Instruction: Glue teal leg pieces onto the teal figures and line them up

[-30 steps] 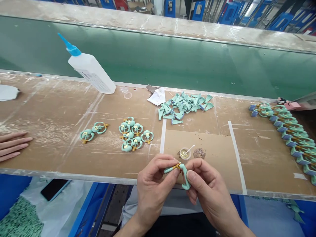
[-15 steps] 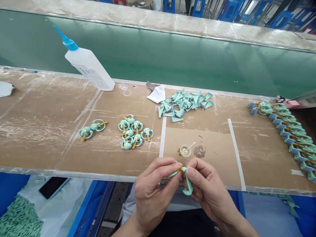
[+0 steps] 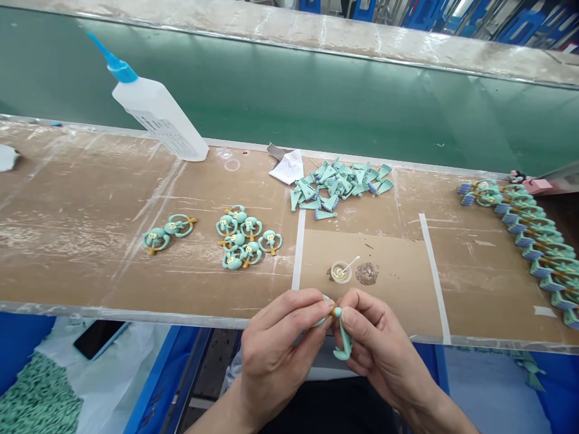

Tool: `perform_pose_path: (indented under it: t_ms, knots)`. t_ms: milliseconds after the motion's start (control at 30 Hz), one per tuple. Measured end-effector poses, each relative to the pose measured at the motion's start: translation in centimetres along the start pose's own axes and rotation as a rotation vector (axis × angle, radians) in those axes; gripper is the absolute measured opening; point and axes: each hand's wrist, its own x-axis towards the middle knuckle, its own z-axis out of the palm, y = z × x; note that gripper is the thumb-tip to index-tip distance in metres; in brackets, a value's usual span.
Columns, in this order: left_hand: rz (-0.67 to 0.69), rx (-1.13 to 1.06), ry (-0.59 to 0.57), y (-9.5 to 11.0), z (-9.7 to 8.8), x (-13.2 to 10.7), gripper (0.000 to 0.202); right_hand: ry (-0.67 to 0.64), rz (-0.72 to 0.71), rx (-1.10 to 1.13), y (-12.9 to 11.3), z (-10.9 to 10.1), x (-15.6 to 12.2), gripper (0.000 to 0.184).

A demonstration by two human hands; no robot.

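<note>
My left hand (image 3: 284, 340) pinches a small teal and mustard toy figure (image 3: 335, 311), most of it hidden by the fingers. In my right hand (image 3: 384, 340), thumb and fingers are closed on a teal leg piece (image 3: 344, 345) with a bent foot end hanging down. The leg piece meets the mustard end of the figure, just over the table's front edge. Beyond the hands stands a small clear cup (image 3: 341, 272) with yellowish liquid and a white stick in it. Several similar figures (image 3: 239, 238) without legs lie to the left, and a heap of teal leg pieces (image 3: 339, 181) lies behind.
Assembled figures (image 3: 536, 235) line the table's right side. A white squeeze bottle (image 3: 165, 117) with a blue nozzle leans at the back left, and a white paper scrap (image 3: 289, 167) lies near the leg heap. Below left are a phone (image 3: 99, 337) and a bin of teal parts (image 3: 38, 395).
Both hands stay together at the same spot, with the left hand turned slightly around the figure so less mustard shows. The view has shifted a little.
</note>
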Motion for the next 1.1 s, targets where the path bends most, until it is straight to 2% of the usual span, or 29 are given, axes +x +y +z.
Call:
perform_pose_path:
  t_ms: [100, 267, 333, 400, 467, 533, 567, 733, 1100]
  knots:
    - [-0.083, -0.103, 0.007, -0.3, -0.1, 0.0, 0.036, 0.024, -0.027, -0.059, 0.2, -0.1, 0.0, 0.053]
    - [-0.381, -0.366, 0.052, -0.5, 0.3, 0.2, 0.009, 0.045, -0.095, -0.258, 0.2, 0.7, -0.9, 0.044]
    - [-0.509, -0.487, 0.087, -0.5, 0.7, 0.4, 0.014, 0.054, -0.11, -0.379, 0.0, 1.2, -1.5, 0.042]
    - [-0.666, -0.699, 0.101, -0.4, 1.0, 0.6, 0.027, 0.084, -0.211, -0.528, -0.2, 1.5, -1.9, 0.036]
    - [-0.838, -0.988, 0.092, -0.3, 1.2, 0.7, 0.036, 0.132, -0.392, -0.656, -0.3, 1.4, -2.0, 0.025]
    - [-0.977, -1.233, 0.066, -0.1, 1.4, 0.6, 0.039, 0.161, -0.548, -0.725, -0.4, 1.3, -1.8, 0.011]
    - [-1.023, -1.313, 0.059, -0.1, 1.5, 0.6, 0.04, 0.163, -0.597, -0.747, -0.3, 1.2, -1.7, 0.01]
    - [-1.115, -1.475, 0.076, 0.0, 1.9, 0.1, 0.039, 0.156, -0.682, -0.858, -0.1, 1.3, -1.4, 0.02]
    - [-1.113, -1.542, 0.082, -0.1, 2.0, -0.6, 0.037, 0.125, -0.713, -0.903, -0.4, 1.5, -2.0, 0.026]
